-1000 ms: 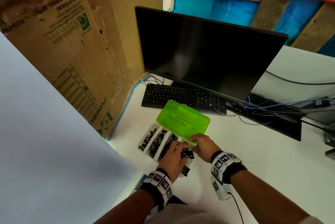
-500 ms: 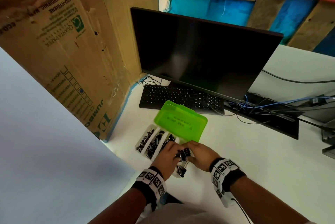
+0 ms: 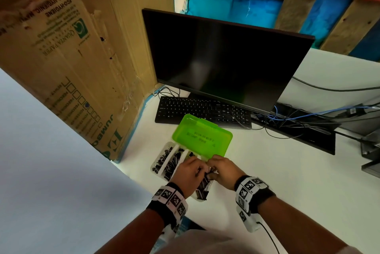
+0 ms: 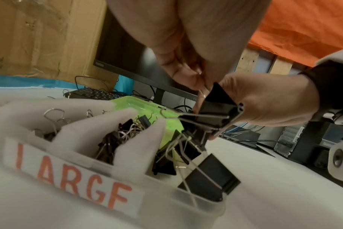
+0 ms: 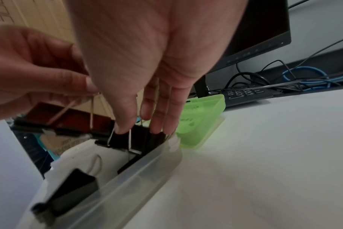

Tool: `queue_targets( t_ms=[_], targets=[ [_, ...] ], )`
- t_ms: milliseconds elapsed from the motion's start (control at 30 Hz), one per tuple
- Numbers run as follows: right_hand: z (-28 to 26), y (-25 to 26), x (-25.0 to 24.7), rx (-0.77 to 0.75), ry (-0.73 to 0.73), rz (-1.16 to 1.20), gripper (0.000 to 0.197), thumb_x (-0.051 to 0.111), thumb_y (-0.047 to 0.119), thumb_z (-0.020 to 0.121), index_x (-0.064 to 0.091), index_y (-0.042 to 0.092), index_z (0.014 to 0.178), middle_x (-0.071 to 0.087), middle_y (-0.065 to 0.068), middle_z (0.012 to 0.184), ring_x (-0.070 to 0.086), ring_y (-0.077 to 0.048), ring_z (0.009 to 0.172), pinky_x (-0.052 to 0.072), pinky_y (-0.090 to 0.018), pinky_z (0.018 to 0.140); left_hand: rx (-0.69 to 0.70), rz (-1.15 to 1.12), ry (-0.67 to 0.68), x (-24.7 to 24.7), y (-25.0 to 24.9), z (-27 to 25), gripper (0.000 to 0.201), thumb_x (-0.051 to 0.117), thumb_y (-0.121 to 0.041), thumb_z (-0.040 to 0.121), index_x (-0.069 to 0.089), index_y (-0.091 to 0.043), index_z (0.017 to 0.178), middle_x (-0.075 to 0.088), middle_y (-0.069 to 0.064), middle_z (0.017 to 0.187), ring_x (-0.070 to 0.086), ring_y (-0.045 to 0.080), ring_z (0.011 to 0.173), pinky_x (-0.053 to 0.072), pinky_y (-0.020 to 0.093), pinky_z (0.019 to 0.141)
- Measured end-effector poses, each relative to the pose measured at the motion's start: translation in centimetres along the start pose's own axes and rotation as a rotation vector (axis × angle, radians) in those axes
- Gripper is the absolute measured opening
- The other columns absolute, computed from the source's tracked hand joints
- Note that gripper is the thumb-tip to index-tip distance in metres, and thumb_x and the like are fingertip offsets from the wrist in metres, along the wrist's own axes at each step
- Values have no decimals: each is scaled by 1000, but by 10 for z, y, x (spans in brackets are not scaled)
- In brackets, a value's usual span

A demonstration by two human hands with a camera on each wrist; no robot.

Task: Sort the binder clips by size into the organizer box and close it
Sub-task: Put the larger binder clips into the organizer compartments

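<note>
On the white desk point(image 3: 287, 171), the organizer box point(image 4: 166, 206) lies at 6 o'clock from the keyboard point(image 3: 203, 113), its long axis running from 7 toward 1 o'clock in the head view. Its green lid point(image 3: 202, 137) stands open, hinged at the far end and tilted back toward the monitor point(image 3: 224, 58). White dividers point(image 4: 100, 124) split the box into lengthwise lanes filled with black binder clips point(image 3: 164, 161). The rightmost lane holds the biggest ones, and the near wall carries a label point(image 4: 74, 184) reading LARGE.

Over that lane, the left hand point(image 3: 188, 173) pinches the wire handles of a large clip point(image 4: 219, 106), thumb and fingers pressed together on the wire. The clip's black body hangs tilted above the lane. The right hand point(image 3: 223, 171) reaches down with fingers nearly straight, the tips touching the clips point(image 5: 135, 139) standing in the lane.
</note>
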State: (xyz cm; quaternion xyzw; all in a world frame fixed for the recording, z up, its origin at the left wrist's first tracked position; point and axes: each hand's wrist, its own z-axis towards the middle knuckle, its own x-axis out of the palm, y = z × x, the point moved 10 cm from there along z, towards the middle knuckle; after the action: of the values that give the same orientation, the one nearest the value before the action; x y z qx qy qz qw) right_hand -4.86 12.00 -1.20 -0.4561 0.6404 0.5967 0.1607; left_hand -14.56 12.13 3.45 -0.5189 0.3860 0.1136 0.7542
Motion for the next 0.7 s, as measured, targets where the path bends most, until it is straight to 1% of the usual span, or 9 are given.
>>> queue_targets(
  t_ms=[67,133,233,333,400,467,533,633,700],
  targets=[
    [1,1,-3,2,-15,10,14,69,22,80,66,21,95,55,3,96,59,-20,90,48,-33,82,-41,0,25,2,5,0,10,56,-20,83,66,-18,80,61,1,82,45,3,57,39,15,62],
    [0,3,-4,-7,-10,-38,12,68,22,81,68,23,93,59,3,99,59,-18,92,46,-29,80,-79,10,76,8,10,-4,7,59,-14,82,66,-16,81,58,-1,81,48,6,61,41,19,65],
    [-4,7,0,-42,24,-130,10,62,18,85,69,22,92,62,3,102,60,-19,94,45,-26,78,-102,32,173,18,14,-12,11,60,-10,83,65,-12,93,55,0,90,53,9,73,41,16,72],
    [-6,9,8,-77,71,-178,11,57,14,87,67,17,92,62,-1,103,61,-23,93,49,-33,82,-125,86,237,23,17,-20,14,57,-13,86,61,-13,100,52,2,102,55,15,82,40,16,76],
    [-5,11,12,-96,97,-195,14,54,13,88,66,18,95,61,-1,104,61,-23,94,49,-34,83,-138,108,249,26,19,-25,16,58,-22,86,59,-15,100,50,0,106,55,16,88,45,24,83],
    [-4,10,6,-86,52,-140,18,53,12,88,66,19,97,62,0,102,60,-22,93,49,-33,83,-163,130,295,34,21,-31,23,61,-31,82,58,-18,101,48,-3,113,53,15,96,46,30,89],
    [-3,5,-7,-47,-40,-36,21,53,9,87,67,23,96,63,1,98,61,-20,90,49,-31,82,-171,161,342,41,21,-35,26,62,-35,80,56,-19,100,44,-4,115,51,15,99,46,32,91],
    [-4,5,-22,-25,-103,55,26,52,4,86,67,23,95,61,2,96,59,-17,86,46,-26,78,-178,168,331,41,20,-35,17,59,-25,83,55,-18,98,43,-2,116,53,18,97,46,36,91],
    [-4,7,-31,-46,-141,92,28,52,1,86,68,22,95,60,4,94,58,-14,84,46,-24,77,-196,184,310,39,22,-35,18,57,-23,86,54,-19,103,41,-1,120,53,18,100,46,32,92]
  ],
)
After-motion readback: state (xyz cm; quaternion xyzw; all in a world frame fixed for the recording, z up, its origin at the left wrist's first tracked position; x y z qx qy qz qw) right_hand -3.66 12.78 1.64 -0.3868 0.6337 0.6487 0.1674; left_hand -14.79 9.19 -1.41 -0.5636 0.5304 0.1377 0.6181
